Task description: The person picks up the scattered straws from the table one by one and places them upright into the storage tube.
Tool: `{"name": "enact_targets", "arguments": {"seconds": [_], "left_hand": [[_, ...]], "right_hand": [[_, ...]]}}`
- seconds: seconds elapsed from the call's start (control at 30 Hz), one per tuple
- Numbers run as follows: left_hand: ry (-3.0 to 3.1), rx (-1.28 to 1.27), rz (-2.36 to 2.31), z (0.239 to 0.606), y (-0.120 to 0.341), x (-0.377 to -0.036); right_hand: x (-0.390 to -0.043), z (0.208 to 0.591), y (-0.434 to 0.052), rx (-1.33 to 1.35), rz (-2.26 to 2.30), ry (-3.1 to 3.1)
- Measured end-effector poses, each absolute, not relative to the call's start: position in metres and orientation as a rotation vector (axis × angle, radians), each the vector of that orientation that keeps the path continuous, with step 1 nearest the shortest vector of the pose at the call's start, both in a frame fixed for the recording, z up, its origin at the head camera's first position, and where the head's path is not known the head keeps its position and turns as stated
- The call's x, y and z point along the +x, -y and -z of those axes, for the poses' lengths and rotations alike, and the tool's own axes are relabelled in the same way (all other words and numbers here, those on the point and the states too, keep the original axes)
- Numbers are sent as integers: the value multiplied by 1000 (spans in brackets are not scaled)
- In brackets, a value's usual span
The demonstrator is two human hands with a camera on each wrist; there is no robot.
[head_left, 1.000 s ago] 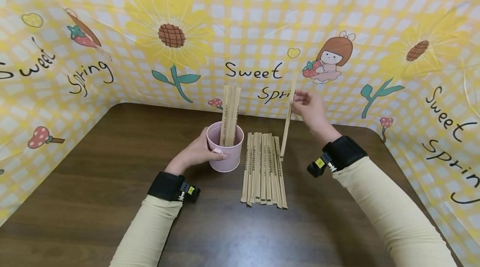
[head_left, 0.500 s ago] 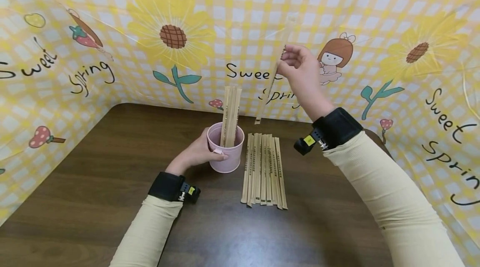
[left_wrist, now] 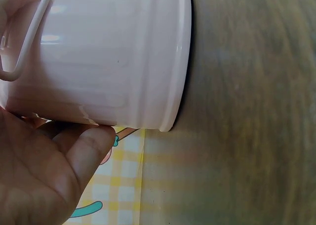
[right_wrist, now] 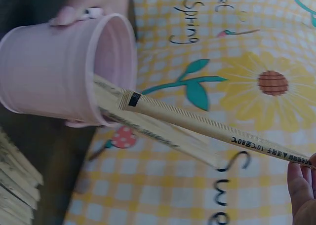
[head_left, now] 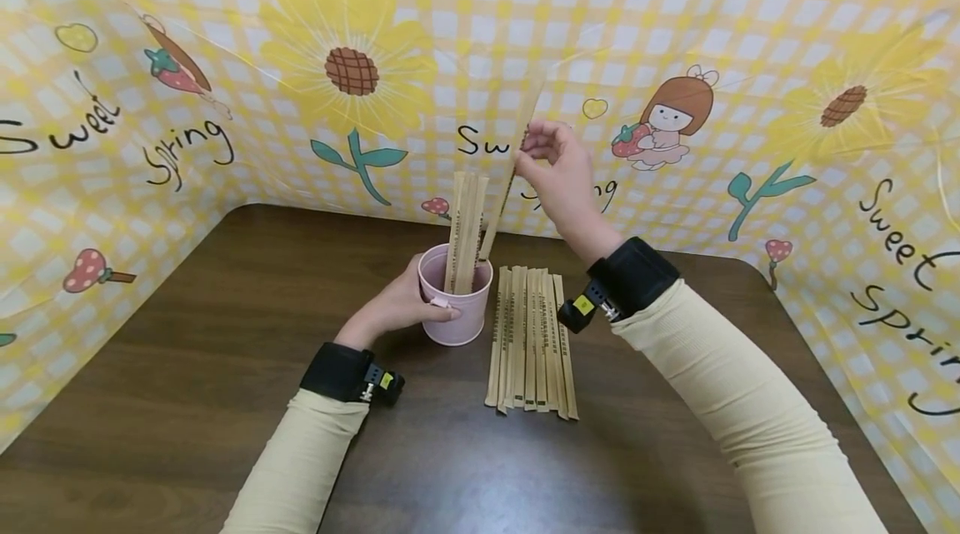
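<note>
The right hand (head_left: 558, 172) has come down and leftward from half a second ago, bringing its wrapped chopstick pack (head_left: 510, 172) to the pink bucket (head_left: 456, 305), where the pack's lower end now sits at the rim. Thumb and fingertips pinch the pack near its upper end, and it leans to the right. Several more paper-wrapped packs (head_left: 467, 222) already stand inside the bucket, rising well above its rim. The left hand (head_left: 401, 305) wraps its fingers around the bucket's side, thumb by the small handle, holding it on the dark wooden table (head_left: 225, 334). Just right of the bucket, a row of wrapped packs (head_left: 531, 341) lies flat, side by side.
</note>
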State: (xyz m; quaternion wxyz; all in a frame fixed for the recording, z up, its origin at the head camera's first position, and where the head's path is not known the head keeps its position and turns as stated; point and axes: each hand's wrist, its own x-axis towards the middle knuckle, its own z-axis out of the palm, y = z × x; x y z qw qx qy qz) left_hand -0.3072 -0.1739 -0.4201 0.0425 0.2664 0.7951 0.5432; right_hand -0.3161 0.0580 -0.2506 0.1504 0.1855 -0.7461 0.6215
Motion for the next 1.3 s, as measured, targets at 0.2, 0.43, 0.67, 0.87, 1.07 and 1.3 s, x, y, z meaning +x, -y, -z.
{"name": "enact_targets", "arguments": {"seconds": [0.2,0.43,0.67,0.87,1.07,1.3], "left_hand": [[-2438,764,-1657,419,173,-304],[-2489,684,-1618,418,173,-302],[-2528,521,-1548,416,172,-295],[-2524,532,-1545,414,172,-295],[-2507,551,-1555,413,172,-295],[-2504,572,-1555,412,172,-296]], "right_hand": [[-319,286,-58,534,-1691,2261],[-321,321,-53,539,-1607,2356],[-322,342,-43,517,-1562,2445],[-322,349,-34,522,-1540,2504],[-323,355,-27,473,-1559,2540],[-323,355,-24,470,-1542,2568]]}}
